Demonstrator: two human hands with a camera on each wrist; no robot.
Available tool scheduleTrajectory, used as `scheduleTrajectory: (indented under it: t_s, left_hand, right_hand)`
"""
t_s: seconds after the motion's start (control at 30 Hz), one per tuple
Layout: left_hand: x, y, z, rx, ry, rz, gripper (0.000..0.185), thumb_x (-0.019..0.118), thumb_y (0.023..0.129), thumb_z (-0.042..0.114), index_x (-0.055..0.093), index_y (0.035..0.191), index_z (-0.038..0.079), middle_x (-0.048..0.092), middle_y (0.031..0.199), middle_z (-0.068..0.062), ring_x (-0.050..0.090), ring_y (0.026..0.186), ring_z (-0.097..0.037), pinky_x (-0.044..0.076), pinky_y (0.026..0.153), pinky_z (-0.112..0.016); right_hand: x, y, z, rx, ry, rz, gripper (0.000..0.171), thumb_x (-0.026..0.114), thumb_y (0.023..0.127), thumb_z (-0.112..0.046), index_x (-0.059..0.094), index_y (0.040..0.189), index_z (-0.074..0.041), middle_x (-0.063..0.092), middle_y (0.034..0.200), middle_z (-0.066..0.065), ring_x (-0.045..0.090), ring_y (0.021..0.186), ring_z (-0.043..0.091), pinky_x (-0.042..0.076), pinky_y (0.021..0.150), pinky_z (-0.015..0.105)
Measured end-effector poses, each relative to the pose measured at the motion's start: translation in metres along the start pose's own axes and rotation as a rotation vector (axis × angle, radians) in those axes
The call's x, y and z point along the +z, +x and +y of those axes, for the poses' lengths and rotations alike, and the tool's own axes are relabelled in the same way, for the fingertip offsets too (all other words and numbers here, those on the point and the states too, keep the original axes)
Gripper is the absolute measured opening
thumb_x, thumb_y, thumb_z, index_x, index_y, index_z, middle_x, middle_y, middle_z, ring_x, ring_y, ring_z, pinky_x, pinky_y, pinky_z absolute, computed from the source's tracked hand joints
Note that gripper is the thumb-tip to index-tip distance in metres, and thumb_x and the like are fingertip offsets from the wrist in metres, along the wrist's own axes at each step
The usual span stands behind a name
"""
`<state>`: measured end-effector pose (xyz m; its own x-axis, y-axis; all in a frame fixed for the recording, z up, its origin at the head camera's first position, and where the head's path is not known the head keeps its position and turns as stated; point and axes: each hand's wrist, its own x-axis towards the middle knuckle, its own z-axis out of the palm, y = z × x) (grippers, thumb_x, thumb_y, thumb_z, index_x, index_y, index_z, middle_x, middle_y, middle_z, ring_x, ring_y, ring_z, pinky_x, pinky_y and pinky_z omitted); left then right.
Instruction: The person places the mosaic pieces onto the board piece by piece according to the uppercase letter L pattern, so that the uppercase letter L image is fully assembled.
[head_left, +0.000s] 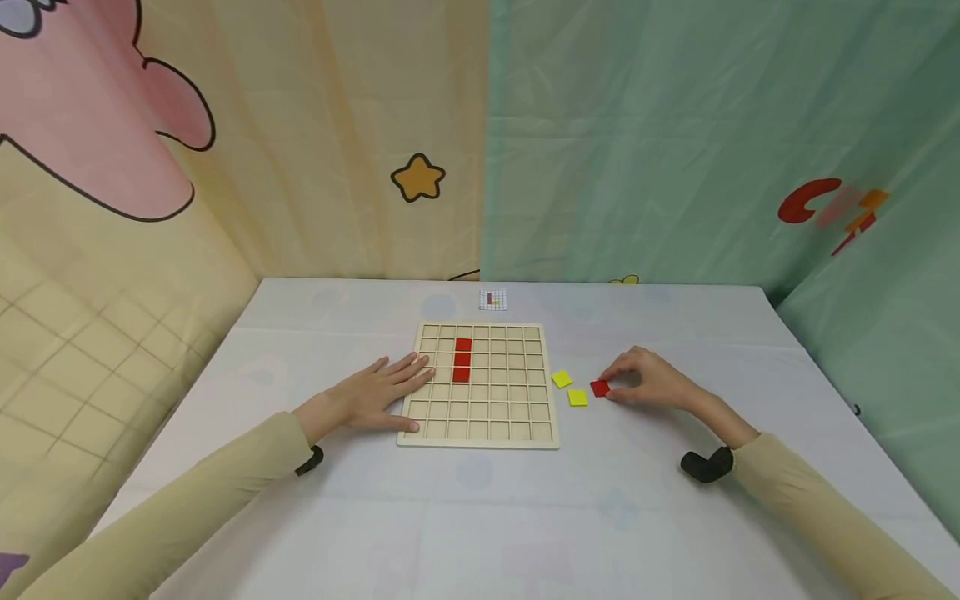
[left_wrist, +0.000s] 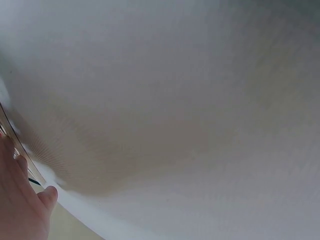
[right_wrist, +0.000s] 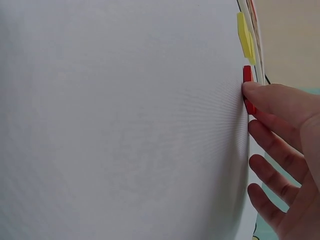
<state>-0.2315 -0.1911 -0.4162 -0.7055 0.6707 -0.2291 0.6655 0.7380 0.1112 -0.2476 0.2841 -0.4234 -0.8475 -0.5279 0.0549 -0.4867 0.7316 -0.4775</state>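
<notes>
A wooden grid board point(head_left: 480, 417) lies flat in the middle of the table. Three red tiles point(head_left: 462, 359) fill a short column in its upper left part. My left hand point(head_left: 393, 390) rests flat on the board's left edge, fingers straight; the left wrist view shows only the left hand's edge point(left_wrist: 20, 205). To the right of the board, my right hand point(head_left: 609, 387) pinches a loose red tile point(head_left: 599, 387) that lies on the cloth. In the right wrist view a fingertip point(right_wrist: 265, 95) presses on that red tile point(right_wrist: 247, 74). Two yellow tiles point(head_left: 562, 378) point(head_left: 577, 397) lie between the board and this tile.
A small pattern card point(head_left: 492, 299) lies behind the board. A pale tablecloth point(head_left: 525, 517) covers the table. Printed curtains point(head_left: 637, 150) close off the back and sides. The yellow tiles point(right_wrist: 245, 35) show at the top of the right wrist view.
</notes>
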Motion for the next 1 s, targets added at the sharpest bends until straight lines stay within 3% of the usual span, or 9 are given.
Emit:
scheduleTrajectory:
  t_s: [0.3, 0.57, 1.0]
  left_hand:
    - [-0.001, 0.002, -0.001, -0.006, 0.002, -0.007, 0.09, 0.046, 0.088, 0.069, 0.014, 0.156, 0.021, 0.008, 0.164, -0.005, 0.006, 0.151, -0.028, 0.01, 0.118, -0.058]
    - [0.0, 0.0, 0.0, -0.002, -0.012, -0.008, 0.089, 0.046, 0.088, 0.068, 0.014, 0.156, 0.02, 0.007, 0.164, -0.005, 0.005, 0.151, -0.028, 0.011, 0.118, -0.058]
    - [0.003, 0.001, -0.003, 0.01, -0.012, 0.007, 0.089, 0.045, 0.088, 0.069, 0.015, 0.156, 0.02, 0.008, 0.163, -0.005, 0.007, 0.151, -0.029, 0.012, 0.118, -0.059]
  right_hand:
    - [0.001, 0.002, -0.006, 0.057, -0.086, 0.058, 0.023, 0.079, 0.078, -0.023, 0.076, 0.099, -0.013, 0.074, 0.095, -0.002, 0.055, 0.088, 0.014, 0.045, 0.074, 0.03]
    - [0.005, 0.007, -0.018, 0.11, -0.031, 0.09, 0.024, 0.079, 0.078, -0.023, 0.076, 0.099, -0.011, 0.074, 0.094, 0.002, 0.054, 0.083, 0.016, 0.042, 0.07, 0.028]
    - [0.013, 0.027, -0.049, 0.098, 0.045, 0.163, 0.024, 0.078, 0.078, -0.021, 0.076, 0.099, -0.008, 0.075, 0.09, 0.004, 0.061, 0.078, 0.014, 0.043, 0.06, 0.022]
